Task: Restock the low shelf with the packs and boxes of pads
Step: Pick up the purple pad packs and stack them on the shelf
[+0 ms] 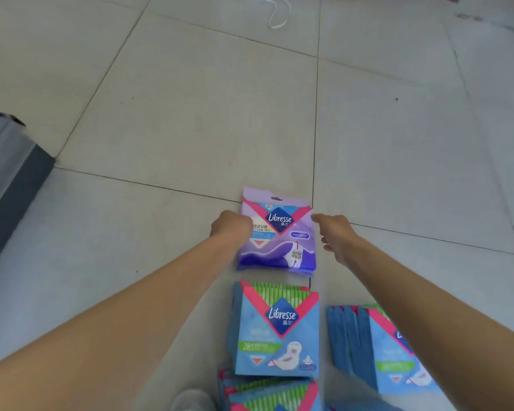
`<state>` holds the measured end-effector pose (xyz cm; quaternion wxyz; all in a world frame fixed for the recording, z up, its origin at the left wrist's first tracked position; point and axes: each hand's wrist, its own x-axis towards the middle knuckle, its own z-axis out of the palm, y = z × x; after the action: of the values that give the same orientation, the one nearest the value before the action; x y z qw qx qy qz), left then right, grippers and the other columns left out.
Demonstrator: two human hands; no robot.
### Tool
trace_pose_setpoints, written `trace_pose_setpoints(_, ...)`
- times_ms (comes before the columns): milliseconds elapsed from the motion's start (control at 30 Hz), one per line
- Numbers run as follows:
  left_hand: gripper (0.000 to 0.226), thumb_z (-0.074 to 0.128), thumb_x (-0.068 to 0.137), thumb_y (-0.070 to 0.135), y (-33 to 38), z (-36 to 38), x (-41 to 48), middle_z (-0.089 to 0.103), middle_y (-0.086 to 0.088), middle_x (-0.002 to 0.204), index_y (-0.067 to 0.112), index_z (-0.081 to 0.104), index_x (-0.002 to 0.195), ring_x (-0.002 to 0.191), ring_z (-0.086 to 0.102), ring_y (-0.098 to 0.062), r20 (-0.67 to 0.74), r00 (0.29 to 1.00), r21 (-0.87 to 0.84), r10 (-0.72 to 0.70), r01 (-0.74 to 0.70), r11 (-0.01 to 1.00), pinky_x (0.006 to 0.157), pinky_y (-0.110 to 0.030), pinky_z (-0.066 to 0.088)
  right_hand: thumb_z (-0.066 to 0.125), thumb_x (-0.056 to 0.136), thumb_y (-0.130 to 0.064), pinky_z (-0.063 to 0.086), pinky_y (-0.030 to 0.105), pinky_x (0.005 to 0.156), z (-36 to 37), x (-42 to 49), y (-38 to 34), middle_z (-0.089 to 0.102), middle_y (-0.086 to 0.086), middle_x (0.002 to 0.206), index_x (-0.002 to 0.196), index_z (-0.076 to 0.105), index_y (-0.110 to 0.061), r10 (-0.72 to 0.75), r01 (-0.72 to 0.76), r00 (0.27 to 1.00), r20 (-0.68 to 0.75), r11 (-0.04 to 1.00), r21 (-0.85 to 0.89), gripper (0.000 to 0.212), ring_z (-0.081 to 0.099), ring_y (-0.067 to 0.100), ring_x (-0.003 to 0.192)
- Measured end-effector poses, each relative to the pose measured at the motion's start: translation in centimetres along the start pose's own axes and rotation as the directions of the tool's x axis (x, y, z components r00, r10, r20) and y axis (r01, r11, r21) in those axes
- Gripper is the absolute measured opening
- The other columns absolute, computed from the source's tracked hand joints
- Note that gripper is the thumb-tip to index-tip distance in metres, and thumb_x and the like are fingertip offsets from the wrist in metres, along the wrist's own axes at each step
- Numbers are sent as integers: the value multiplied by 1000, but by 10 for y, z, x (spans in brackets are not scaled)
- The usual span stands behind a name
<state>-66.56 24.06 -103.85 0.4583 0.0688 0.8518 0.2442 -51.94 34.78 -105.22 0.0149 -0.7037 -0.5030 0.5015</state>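
Two hands flank the purple pack [278, 235] lying on the floor [190, 114]: the left hand [230, 226] curls onto its 9 o'clock edge, while the right hand [333, 235], fingers loose, holds nothing just off 3 o'clock. Closing the right too and lifting level should clear the blue packs [276, 330] at 6 o'clock.

Bright, even, diffuse light; source out of view, perhaps overhead. Shadows faint: thin dark rim on floor [190, 114] along near edge of purple pack [279, 241]. Pale tiles slightly washed out, sheen mild. Wide-angle bend: tile joints bow slightly toward edges. Overall soft, compression smear; blue packs [275, 330] at bottom and grey object [9, 179] at left edge blurred, small print unreadable.
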Motion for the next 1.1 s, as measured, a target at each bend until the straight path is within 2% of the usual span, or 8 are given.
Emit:
trace_pose_setpoints(67,30,45,95,11,-3,11,9,59,-16,124,-1,53,121,109,59,-30,20,1000,54,22,-23,998,70,-27,45,57,91,-22,37,30,66,7,12,6,59,17,104,106,53,2,8,-9,1000,-16,999,-34,28,51,25,86)
trace_pose_setpoints(200,32,49,91,10,-10,20,15,60,-17,123,1,55,121,110,59,-32,74,993,73,93,-98,993,75,-28,43,67,84,-12,38,28,55,23,24,13,55,16,83,75,48,-6,21,-23,999,-43,999,-34,22,52,25,72)
trace_pose_setpoints(367,32,52,88,10,-11,7,3,61,-15,122,3,57,120,111,58,-31,76,991,6,110,-111,994,85,-30,47,70,78,-4,33,25,51,33,2,5,48,12,80,90,52,-5,-53,53,997,-60,999,-15,22,45,22,63)
trace_pose_setpoints(567,33,54,81,5,11,-54,-42,66,-15,111,3,61,113,103,62,-33,-94,972,-128,215,-226,966,79,-34,49,79,70,-3,55,38,77,22,-81,-55,61,11,95,99,54,-5,-255,258,961,-102,966,11,38,62,29,87)
trace_pose_setpoints(800,39,51,75,-5,39,-179,-162,68,-5,107,9,59,110,94,65,-21,-384,843,-305,376,-500,810,70,-27,49,84,65,-10,44,28,63,-3,-230,-156,60,4,99,101,54,-7,-701,706,687,-192,706,-51,47,56,21,85)
trace_pose_setpoints(867,37,51,73,-8,39,-216,-203,68,-3,104,12,57,104,91,65,-20,-490,772,-326,405,-593,737,71,-28,51,86,63,-12,50,33,70,-4,-276,-178,62,5,101,98,53,-11,-760,776,616,-208,631,-4,48,59,22,88)
trace_pose_setpoints(1000,35,57,78,-3,25,-287,-276,66,-1,108,19,52,104,97,64,-19,-642,617,-222,454,-717,661,82,-38,56,86,63,-13,48,31,71,4,-367,-213,57,-1,94,92,47,-16,-853,877,480,-205,475,75,49,58,19,85)
trace_pose_setpoints(1100,34,60,83,3,4,-335,-321,63,4,108,19,53,111,96,61,-15,-730,513,-122,451,-748,652,78,-34,55,87,60,-10,49,32,73,22,-422,-234,57,-3,90,89,48,-18,-898,913,404,-174,386,129,49,58,20,85)
